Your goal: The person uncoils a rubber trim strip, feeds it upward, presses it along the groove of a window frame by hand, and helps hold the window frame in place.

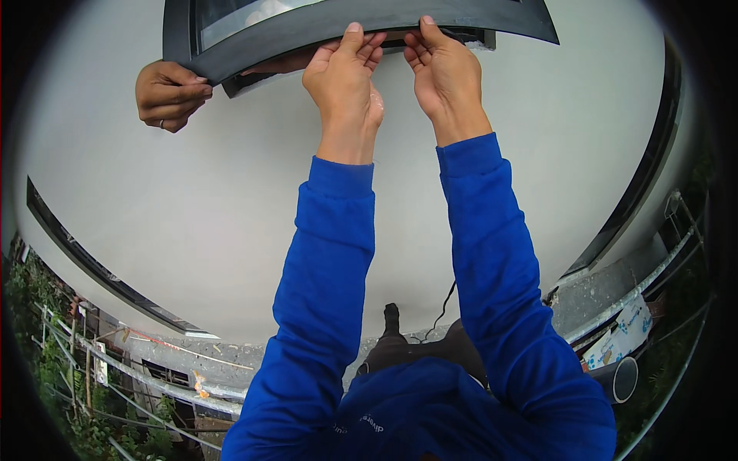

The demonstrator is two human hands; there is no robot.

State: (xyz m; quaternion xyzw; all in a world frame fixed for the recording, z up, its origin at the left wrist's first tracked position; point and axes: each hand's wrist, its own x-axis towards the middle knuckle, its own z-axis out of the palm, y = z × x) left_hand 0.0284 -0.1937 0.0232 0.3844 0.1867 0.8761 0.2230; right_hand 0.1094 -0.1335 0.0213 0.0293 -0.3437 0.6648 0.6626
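A dark grey window frame (269, 48) with a glass pane (257, 12) runs across the top of the view, in front of a pale wall. My left hand (344, 81) grips its lower edge near the middle, thumb on the front face and fingers curled beneath. Just to the right, my right hand (450, 81) pinches the same edge in a similar way. At the lower left corner, another person's hand (173, 96), with a ring on one finger, holds the frame. Behind it shows part of a dark-edged opening (237, 87) in the wall; the rest is hidden.
The pale wall (231, 207) fills the middle. Dark frame edges stand at left (100, 273) and right (642, 184). Below are scaffold poles (146, 384), a concrete ledge (219, 353), a black cable (443, 313), a printed white and blue sheet (621, 334) and a dark cylinder (621, 380).
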